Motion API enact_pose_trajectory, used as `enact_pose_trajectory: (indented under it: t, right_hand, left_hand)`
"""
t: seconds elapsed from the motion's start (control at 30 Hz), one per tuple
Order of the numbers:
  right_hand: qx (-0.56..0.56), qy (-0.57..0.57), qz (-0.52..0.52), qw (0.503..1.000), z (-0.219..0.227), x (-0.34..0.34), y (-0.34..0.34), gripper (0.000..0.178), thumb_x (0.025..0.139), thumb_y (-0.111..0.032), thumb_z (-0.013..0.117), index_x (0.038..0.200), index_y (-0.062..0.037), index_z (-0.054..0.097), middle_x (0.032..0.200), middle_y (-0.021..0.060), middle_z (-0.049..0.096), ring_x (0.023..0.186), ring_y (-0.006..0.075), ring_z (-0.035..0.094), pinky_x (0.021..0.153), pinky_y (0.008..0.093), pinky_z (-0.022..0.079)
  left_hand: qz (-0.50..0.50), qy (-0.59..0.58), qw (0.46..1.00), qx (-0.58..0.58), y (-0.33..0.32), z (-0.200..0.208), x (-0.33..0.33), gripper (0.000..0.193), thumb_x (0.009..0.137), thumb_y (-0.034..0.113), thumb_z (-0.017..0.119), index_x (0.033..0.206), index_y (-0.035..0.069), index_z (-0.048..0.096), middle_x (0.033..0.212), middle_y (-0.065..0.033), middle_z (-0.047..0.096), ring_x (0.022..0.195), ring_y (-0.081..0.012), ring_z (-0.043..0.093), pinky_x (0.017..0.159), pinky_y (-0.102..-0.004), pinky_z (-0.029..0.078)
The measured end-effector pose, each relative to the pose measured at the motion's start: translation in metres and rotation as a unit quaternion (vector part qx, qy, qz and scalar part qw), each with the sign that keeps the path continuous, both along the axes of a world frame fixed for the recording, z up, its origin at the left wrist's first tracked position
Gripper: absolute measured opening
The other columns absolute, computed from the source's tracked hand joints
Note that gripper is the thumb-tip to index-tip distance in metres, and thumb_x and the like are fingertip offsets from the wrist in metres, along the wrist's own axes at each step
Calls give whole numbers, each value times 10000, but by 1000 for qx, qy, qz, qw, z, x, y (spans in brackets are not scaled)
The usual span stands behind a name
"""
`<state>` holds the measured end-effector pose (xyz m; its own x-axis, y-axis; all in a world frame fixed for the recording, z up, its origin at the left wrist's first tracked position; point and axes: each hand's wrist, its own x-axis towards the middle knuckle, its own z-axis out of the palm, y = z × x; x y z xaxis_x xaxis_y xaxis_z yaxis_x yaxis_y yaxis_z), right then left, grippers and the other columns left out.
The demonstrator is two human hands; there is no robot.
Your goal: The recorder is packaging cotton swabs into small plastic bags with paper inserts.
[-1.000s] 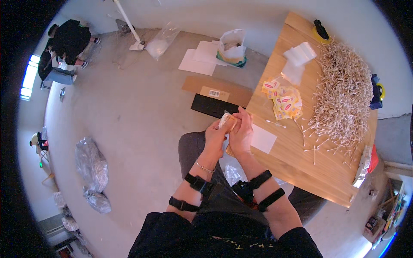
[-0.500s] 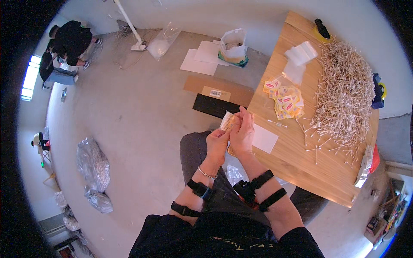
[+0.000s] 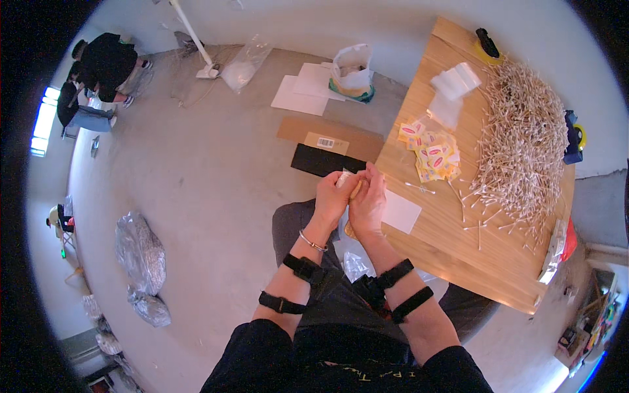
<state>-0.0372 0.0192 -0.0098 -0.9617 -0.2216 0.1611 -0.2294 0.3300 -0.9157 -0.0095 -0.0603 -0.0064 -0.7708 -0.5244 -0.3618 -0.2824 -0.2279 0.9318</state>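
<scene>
My left hand [image 3: 332, 200] and my right hand [image 3: 369, 200] come together just past the near-left edge of the table. Between them they grip a small clear bag of cotton swabs [image 3: 343, 177], most of it hidden by my fingers. Both hands are closed around it, thumbs close together. On the wooden table [image 3: 452, 262] to the right lies a big heap of loose cotton swabs [image 3: 521, 134]. Yellow-and-white printed cards [image 3: 436, 157] sit in a pile left of the heap. Clear plastic bags [image 3: 457, 82] lie beyond the cards.
A white sheet [image 3: 401, 211] lies at the table's left edge. A tape dispenser [image 3: 486, 46] stands at the far corner. On the floor are a cardboard box [image 3: 360, 139], a white-and-green bag [image 3: 354, 75] and stuffed clear sacks [image 3: 141, 252]. Other people [image 3: 108, 65] are at the far left.
My hands have closed further over the bag of swabs, so less of it shows. My left hand has shifted slightly, its thumb now nearer the right hand.
</scene>
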Motion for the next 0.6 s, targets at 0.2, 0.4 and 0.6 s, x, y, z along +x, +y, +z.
enact_pose_trajectory:
  t: [0.2, 0.4, 0.6]
  right_hand:
    - [6, -10, -13, 1000, -2, 1, -3, 388, 878, -27, 493, 1258, 1, 417, 1023, 170, 580, 1000, 345, 541, 862, 426, 453]
    - [23, 50, -4, 998, -6, 1, -2, 391, 881, -22, 480, 1260, 14, 387, 1019, 182, 559, 983, 362, 531, 845, 438, 452]
    - [22, 22, -1, 1000, -3, 1, 0, 368, 873, 4, 460, 1235, 19, 398, 962, 173, 542, 951, 356, 520, 848, 440, 435]
  left_hand:
    - [-37, -39, 998, 29, -7, -6, -4, 184, 838, 190, 649, 788, 13, 633, 709, 1, 607, 636, -56, 511, 552, -234, 403]
    - [-44, -32, 998, 0, -3, 7, -4, 215, 845, 217, 651, 798, 8, 639, 703, -15, 618, 645, -66, 533, 571, -241, 428]
    - [50, 8, 994, -96, 6, -2, 7, 237, 833, 225, 688, 854, -6, 639, 721, -23, 631, 666, -86, 568, 610, -230, 455]
